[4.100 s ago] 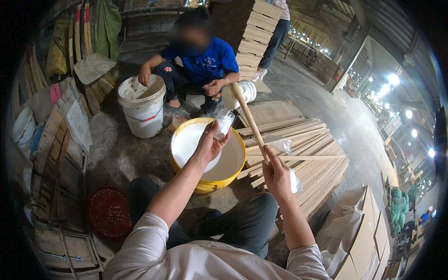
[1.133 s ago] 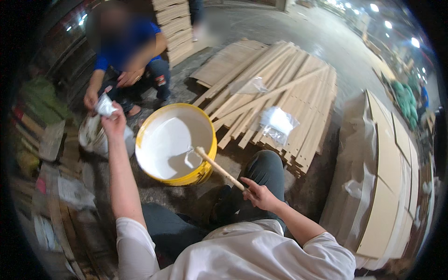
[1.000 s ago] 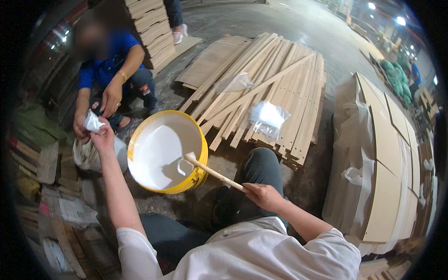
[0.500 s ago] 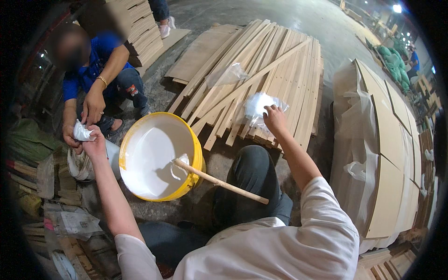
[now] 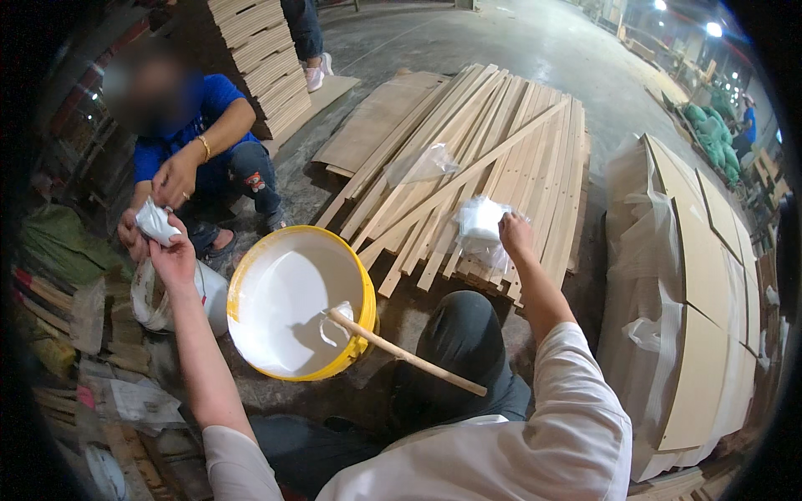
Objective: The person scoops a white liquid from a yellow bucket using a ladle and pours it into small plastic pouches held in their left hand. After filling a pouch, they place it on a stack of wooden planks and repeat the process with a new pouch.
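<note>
Your left hand (image 5: 174, 255) is out over the white plastic bucket (image 5: 209, 294) at far left, fingers closed around a small crumpled white bag (image 5: 155, 222), pinching it from below. The co-worker in the blue shirt (image 5: 188, 117) crouches right there, and one of their hands (image 5: 174, 177) hangs just above the same bag, so that spot is crowded.

Your right hand (image 5: 515, 234) reaches forward to a clear plastic bag of white powder (image 5: 482, 227) lying on the stack of pale wooden slats (image 5: 484, 159). Fingers sit on its right edge; I can't tell whether they're clamped or just touching.

The yellow-rimmed bucket of white liquid (image 5: 296, 301) stands between your knees and the slats, within reach of both arms. The wooden stir stick (image 5: 401, 355) is parked in it, head in the liquid, shaft leaning over the near rim toward your right knee (image 5: 459, 334). Nobody's holding it.

Room: tight on the left (white bucket, co-worker, scrap wood (image 5: 75, 309)). The slats' near edge is just beside the yellow bucket. Wrapped flat boards (image 5: 702, 275) wall off the right. Open concrete floor (image 5: 535, 42) only beyond the slats.
</note>
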Demonstrator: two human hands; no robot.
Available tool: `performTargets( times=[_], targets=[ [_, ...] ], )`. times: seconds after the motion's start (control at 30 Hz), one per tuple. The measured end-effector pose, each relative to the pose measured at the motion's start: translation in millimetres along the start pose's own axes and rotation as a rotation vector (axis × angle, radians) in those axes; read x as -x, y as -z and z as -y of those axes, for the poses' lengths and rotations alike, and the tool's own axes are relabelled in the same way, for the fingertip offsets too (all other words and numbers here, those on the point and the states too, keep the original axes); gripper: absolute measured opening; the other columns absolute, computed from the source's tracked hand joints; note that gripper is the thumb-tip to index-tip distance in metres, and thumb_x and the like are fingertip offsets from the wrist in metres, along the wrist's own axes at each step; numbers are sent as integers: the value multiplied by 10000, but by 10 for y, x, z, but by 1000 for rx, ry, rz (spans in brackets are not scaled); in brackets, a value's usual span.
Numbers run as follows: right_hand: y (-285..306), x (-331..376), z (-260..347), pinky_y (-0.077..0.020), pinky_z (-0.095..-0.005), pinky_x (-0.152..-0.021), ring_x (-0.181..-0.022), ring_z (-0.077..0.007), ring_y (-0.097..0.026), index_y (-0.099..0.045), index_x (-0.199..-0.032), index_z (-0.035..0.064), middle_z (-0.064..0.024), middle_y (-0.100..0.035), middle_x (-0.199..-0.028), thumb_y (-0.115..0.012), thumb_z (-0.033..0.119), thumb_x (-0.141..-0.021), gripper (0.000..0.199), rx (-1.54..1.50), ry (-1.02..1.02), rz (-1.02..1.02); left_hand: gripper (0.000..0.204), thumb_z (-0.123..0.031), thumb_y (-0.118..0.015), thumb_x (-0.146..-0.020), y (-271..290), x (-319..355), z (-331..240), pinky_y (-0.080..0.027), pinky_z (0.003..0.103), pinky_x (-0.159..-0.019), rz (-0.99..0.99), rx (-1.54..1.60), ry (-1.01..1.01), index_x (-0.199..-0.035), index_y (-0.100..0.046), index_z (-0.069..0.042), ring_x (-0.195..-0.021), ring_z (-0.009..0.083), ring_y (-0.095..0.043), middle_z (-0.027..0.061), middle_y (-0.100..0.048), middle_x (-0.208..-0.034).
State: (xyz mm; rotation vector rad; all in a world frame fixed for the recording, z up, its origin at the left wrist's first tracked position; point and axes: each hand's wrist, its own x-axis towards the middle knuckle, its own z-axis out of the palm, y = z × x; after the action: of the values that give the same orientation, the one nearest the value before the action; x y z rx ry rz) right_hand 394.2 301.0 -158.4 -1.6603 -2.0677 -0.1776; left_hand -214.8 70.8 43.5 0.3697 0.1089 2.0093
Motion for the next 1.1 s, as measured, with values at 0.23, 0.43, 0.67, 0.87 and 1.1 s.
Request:
performTargets(
  times=[0.23,0.43,0.67,0.87,1.1],
  targets=[
    [528,-427,540,-425,-263,-672,-763,-102,-512,-563,-1034,-16,-11,-577,-786,-522,328,-905,370,-1186,-141,312,355,-318,-565,-839,-24,398,767,-496,302,-661,-334,-688,-55,-1107,-462,-109,-850,214,-569,78,-544,-997],
    [1578,-196,1868,-412,-232,-699,-753,-69,-482,-565,-851,42,36,-524,-753,-517,262,-916,234,-1460,611,951,627,-447,-586,-827,-508,1146,1984,-468,328,-774,112,-1088,432,-1308,-337,-129,-983,149,-502,77,-502,-1176],
    [2065,108,2661,-408,-213,-568,-656,-66,-491,-564,-1012,34,15,-538,-746,-538,373,-889,361,-1454,404,1119,180,-218,-566,-881,-696,1674,1864,-529,309,-604,67,-883,365,-994,-499,-94,-764,139,-589,27,-570,-850],
    [1877,602,2961,-450,-221,-535,-611,-94,-553,-616,-983,31,-31,-623,-764,-590,252,-865,252,-1684,186,1484,126,-194,-563,-885,-578,2079,1338,-514,277,-592,-94,-1013,91,-911,-506,-85,-735,114,-580,19,-570,-790],
    [1946,1060,3707,-359,-187,-458,-499,-36,-464,-584,-658,60,24,-529,-572,-696,190,-789,217,-1513,417,1151,249,-111,-608,-832,-246,2568,884,-465,251,-587,-279,-1365,-610,-1005,-434,-69,-699,94,-508,10,-504,-787]
  ],
)
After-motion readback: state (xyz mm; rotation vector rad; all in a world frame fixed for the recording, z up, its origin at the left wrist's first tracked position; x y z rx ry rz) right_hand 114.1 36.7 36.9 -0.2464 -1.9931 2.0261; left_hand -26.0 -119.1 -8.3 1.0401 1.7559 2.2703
